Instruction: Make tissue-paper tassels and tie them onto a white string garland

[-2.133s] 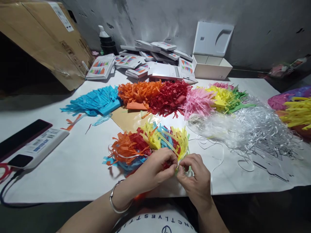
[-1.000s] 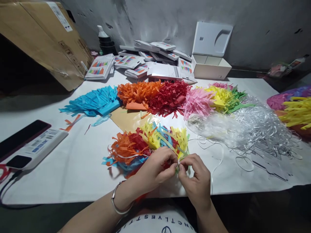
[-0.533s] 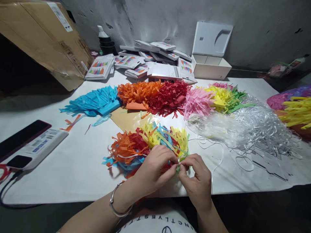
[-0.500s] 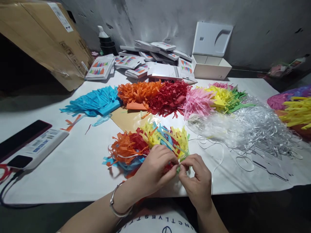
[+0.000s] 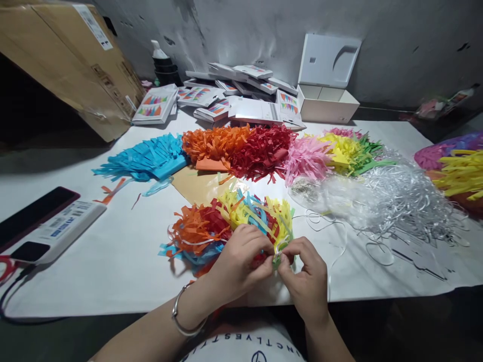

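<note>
Just above the table's front edge, my left hand [image 5: 239, 264] pinches a green paper tassel [image 5: 276, 261] near its twisted end. My right hand [image 5: 307, 276] faces it closely, thumb and forefinger closed on a thin white string [image 5: 278, 248] at the same spot. The fingertips cover most of the join between string and tassel. Right behind my hands lies a bunch of shredded paper tassels, with orange strips [image 5: 188, 229], yellow strips [image 5: 281, 213], and red and blue ones among them. A loose length of the string trails off to the right.
Behind are fringed paper bundles in blue [image 5: 147, 158], orange [image 5: 215, 141], red [image 5: 264, 148] and pink [image 5: 307, 158]. A silvery string tangle [image 5: 411, 196] lies right, a power bank [image 5: 70, 231] left. Flat boxes [image 5: 204, 95], an open white box [image 5: 328, 105] and a carton [image 5: 71, 65] stand behind.
My fingertips have parted slightly, so more of the green tassel and white string shows between them. The paper bunch and everything else stay put.
</note>
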The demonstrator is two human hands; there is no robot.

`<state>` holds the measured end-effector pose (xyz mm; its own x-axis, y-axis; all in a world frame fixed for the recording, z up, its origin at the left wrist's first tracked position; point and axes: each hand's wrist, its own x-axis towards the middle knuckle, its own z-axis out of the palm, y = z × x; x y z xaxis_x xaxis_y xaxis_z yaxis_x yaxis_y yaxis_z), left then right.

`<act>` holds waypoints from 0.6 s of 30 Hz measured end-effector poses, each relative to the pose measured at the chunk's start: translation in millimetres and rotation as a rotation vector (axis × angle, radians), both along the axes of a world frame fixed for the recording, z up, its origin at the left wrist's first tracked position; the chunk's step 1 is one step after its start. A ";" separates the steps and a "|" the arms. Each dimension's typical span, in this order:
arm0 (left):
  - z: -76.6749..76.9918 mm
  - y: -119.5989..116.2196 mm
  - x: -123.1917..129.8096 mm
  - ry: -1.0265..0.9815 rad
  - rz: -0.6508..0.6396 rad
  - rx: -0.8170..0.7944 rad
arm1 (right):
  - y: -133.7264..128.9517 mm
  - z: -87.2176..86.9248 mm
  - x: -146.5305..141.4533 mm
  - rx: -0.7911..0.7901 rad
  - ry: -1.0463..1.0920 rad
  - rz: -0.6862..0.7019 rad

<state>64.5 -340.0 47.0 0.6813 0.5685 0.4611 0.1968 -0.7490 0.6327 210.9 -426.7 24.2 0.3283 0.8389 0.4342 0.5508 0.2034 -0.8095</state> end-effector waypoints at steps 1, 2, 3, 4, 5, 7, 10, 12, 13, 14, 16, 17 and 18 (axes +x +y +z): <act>0.8 0.0 -1.0 0.006 0.000 -0.039 | 0.3 0.1 0.4 -0.006 0.009 0.000; 1.6 0.1 -1.9 0.015 0.000 -0.069 | 0.4 0.3 0.6 -0.011 0.014 0.003; 2.2 0.2 -2.7 0.029 -0.005 -0.087 | 0.4 0.3 0.7 -0.015 0.015 0.006; 2.5 0.4 -3.3 0.044 -0.011 -0.094 | 0.3 0.4 0.5 -0.017 0.013 0.007; 2.5 0.5 -3.6 0.054 -0.016 -0.085 | 0.1 0.3 0.2 -0.020 0.011 0.006; 2.0 0.8 -3.6 0.074 -0.024 -0.040 | -0.6 0.1 -0.6 -0.021 0.005 0.004; 0.9 1.1 -2.5 0.099 -0.028 0.044 | -1.1 -0.3 -1.1 -0.014 -0.004 0.017; 1.3 1.2 -1.9 0.094 -0.011 0.052 | -0.8 -0.4 -0.6 -0.006 -0.004 0.020; 1.9 1.2 -1.8 0.078 0.004 0.036 | -0.4 -0.4 -0.1 -0.006 0.002 0.016; 2.7 1.2 -1.9 0.060 0.019 0.008 | 0.0 -0.2 0.3 -0.007 0.011 0.010; 4.5 0.9 -2.7 0.029 0.033 -0.052 | 0.8 0.1 0.7 -0.014 0.026 0.004; 5.2 0.8 -3.2 0.026 0.031 -0.068 | 1.2 0.3 0.7 -0.018 0.029 0.003; 5.5 0.7 -3.6 0.031 0.023 -0.067 | 1.5 0.5 0.4 -0.020 0.031 0.004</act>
<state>60.9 -339.3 52.5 0.6807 0.6135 0.4002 0.2339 -0.6998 0.6750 211.3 -425.1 24.7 0.3381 0.8487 0.4067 0.5247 0.1887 -0.8301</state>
